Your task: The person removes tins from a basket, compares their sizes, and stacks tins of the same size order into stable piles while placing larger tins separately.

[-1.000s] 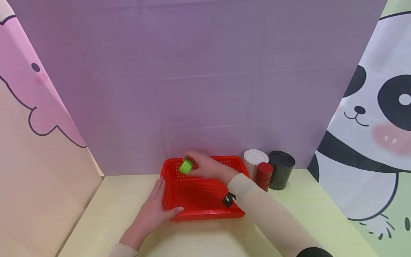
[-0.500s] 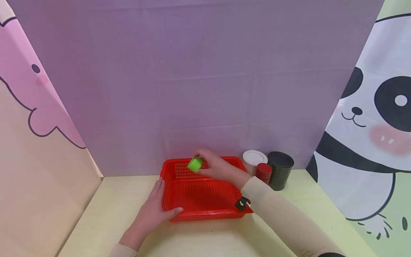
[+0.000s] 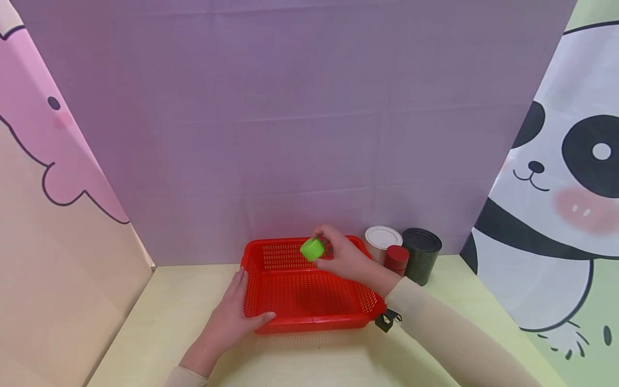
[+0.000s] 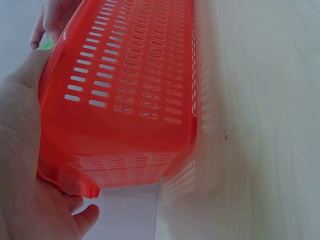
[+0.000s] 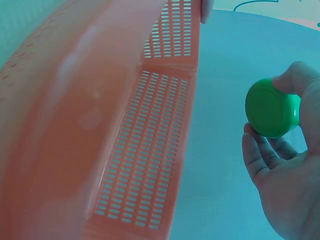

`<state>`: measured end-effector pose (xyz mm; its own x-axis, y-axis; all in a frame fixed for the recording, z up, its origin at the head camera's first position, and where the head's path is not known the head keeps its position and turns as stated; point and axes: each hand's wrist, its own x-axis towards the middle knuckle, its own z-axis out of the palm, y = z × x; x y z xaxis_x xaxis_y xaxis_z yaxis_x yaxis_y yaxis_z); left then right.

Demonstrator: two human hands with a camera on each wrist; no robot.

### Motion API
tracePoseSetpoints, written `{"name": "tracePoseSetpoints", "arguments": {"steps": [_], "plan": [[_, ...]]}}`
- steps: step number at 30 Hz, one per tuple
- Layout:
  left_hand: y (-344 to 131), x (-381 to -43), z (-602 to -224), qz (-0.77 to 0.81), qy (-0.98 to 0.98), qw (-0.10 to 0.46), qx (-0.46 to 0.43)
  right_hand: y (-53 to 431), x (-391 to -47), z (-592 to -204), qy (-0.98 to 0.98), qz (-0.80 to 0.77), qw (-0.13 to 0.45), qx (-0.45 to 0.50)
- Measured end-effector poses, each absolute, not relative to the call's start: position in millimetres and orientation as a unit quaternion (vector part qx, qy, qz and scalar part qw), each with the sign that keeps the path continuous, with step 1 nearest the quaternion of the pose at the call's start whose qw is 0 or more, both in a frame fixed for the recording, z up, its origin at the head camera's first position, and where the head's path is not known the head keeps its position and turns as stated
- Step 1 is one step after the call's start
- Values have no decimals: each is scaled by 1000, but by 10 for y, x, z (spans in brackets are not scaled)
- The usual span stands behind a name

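A shallow red plastic basket [image 3: 309,301] with slotted walls stands on the table. My left hand [image 3: 231,314] holds its near left corner, thumb over the front rim and fingers along the left side. In the left wrist view the left fingertips [image 4: 86,220] show past the rim. My right hand [image 3: 348,260] pinches a small bright green round piece [image 3: 312,250], shaped like a little cup, above the back part of the basket. The right wrist view shows the green piece's smooth round face [image 5: 267,107] between thumb and fingers, apart from the basket wall.
Behind the right forearm stand a white-lidded can [image 3: 383,237], a red-lidded jar [image 3: 397,257] and a dark can [image 3: 422,255]. A purple backdrop [image 3: 309,134] rises behind the basket. A black clip-like piece [image 3: 387,320] hangs at the right wrist.
My right hand has moved to the right over the basket, carrying the green round piece with it. The left hand and the basket have stayed in place.
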<state>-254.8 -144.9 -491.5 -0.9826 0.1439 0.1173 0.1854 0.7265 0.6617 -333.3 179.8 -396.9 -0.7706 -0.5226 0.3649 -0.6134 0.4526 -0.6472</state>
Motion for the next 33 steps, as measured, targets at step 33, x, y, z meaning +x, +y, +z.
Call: {"name": "tracePoseSetpoints", "arguments": {"steps": [33], "plan": [[-1449,-2546,-4942,-348,-932,35,-98,2963,-3116,-4030,-877,414,165,182]]}}
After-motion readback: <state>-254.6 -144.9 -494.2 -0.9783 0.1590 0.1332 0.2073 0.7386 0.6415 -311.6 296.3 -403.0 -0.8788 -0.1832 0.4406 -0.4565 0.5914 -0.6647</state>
